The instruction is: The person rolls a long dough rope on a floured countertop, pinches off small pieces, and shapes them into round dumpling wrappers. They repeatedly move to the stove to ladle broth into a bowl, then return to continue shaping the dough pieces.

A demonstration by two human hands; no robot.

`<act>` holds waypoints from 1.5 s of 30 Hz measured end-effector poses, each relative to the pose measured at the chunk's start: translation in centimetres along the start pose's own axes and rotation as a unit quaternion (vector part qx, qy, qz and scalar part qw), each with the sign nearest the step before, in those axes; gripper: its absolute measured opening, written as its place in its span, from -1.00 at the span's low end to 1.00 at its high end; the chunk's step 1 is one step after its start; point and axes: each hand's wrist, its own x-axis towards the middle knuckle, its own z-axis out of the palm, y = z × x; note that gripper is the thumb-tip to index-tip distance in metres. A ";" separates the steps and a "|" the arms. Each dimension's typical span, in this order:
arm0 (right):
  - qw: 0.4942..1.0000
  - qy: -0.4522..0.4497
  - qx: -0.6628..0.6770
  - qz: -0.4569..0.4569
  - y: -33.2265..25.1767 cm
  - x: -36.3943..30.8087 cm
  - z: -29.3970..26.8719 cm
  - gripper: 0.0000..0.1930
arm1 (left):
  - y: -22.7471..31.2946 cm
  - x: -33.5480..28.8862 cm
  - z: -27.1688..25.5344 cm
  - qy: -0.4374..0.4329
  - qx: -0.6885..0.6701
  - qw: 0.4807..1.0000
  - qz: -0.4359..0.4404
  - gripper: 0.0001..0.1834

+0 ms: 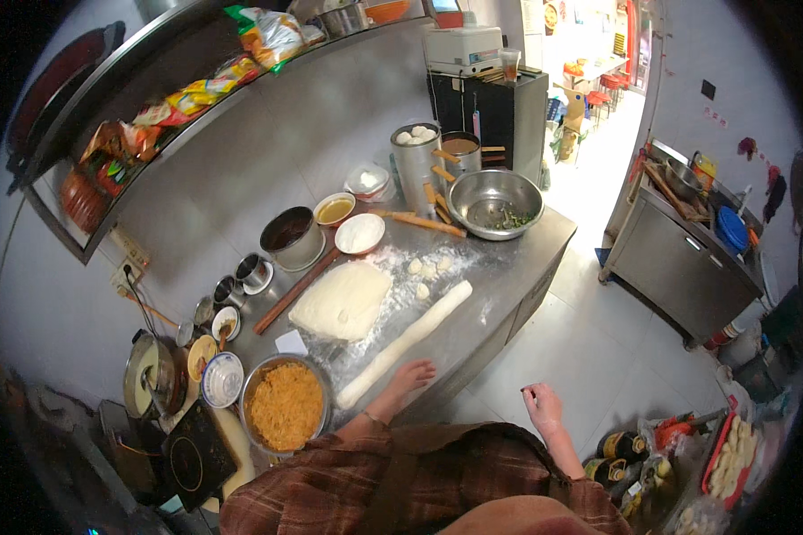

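Note:
A long rope of white dough (405,344) lies slantwise along the near side of the floured steel table. My left hand (410,378) is open beside the rope's lower part, fingers stretched out and holding nothing. Away from the table's edge, over the floor, my right hand (542,406) is raised with its fingers curled in; whether something small is in them is hidden. Behind the rope rests a wide flat slab of dough (343,300). Several small dough pieces (422,292) sit in the flour near the rope's far end. A wooden rolling pin (296,291) lies left of the slab.
A steel bowl of shredded orange filling (285,404) stands left of my left hand. A large steel bowl with greens (496,204) is at the table's far end, near a white bowl of flour (360,234). An induction cooker (194,457) stands lower left; a steel cabinet (678,259) is across the floor.

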 end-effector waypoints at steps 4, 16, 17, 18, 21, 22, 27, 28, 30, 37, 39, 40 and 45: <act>0.998 -0.040 0.032 -0.029 2.8 7.2 1.8 -0.81 | 2.9 6.3 1.4 -0.002 0.065 0.998 0.019 -0.57; 0.945 -0.209 0.048 -0.246 8.9 36.2 0.5 -0.80 | 8.0 18.6 6.2 0.286 -0.094 0.953 -0.029 -0.68; 0.945 -0.195 0.057 -0.256 9.3 37.9 0.4 -0.81 | 8.9 19.9 6.7 0.296 -0.071 0.952 -0.023 -0.67; 0.945 -0.187 0.062 -0.261 9.4 39.1 0.5 -0.83 | 9.7 21.0 7.2 0.301 -0.051 0.952 -0.018 -0.66; 0.937 -0.214 0.070 -0.266 9.6 41.9 0.8 -0.81 | 11.5 23.8 8.4 0.307 -0.023 0.951 -0.011 -0.63; 0.934 -0.221 0.078 -0.270 9.7 42.4 1.0 -0.80 | 11.8 24.5 8.7 0.305 -0.018 0.952 -0.006 -0.61; 0.906 -0.292 0.103 -0.288 10.2 43.6 2.1 -0.79 | 12.5 26.2 9.0 0.329 0.020 0.944 -0.027 -0.60; 0.902 -0.294 0.110 -0.298 10.3 43.7 2.4 -0.79 | 12.5 26.3 8.8 0.339 0.008 0.940 -0.046 -0.60; 0.893 -0.296 0.113 -0.320 10.5 44.0 2.8 -0.79 | 12.6 26.5 8.6 0.346 0.018 0.938 -0.003 -0.56; 0.889 -0.321 0.034 -0.323 10.3 44.8 3.5 -0.77 | 10.3 25.6 7.2 0.403 -0.017 0.915 0.017 -0.38; 0.885 -0.323 0.027 -0.335 9.9 44.7 3.8 -0.78 | 8.6 25.0 6.0 0.440 0.002 0.898 0.011 -0.30; 0.875 -0.329 0.059 -0.350 9.8 44.7 4.0 -0.79 | 7.6 24.6 5.2 0.467 0.028 0.884 0.013 -0.27; 0.875 -0.354 0.035 -0.329 8.7 43.8 4.6 -0.85 | 3.5 23.1 1.2 0.546 0.120 0.829 0.005 -0.42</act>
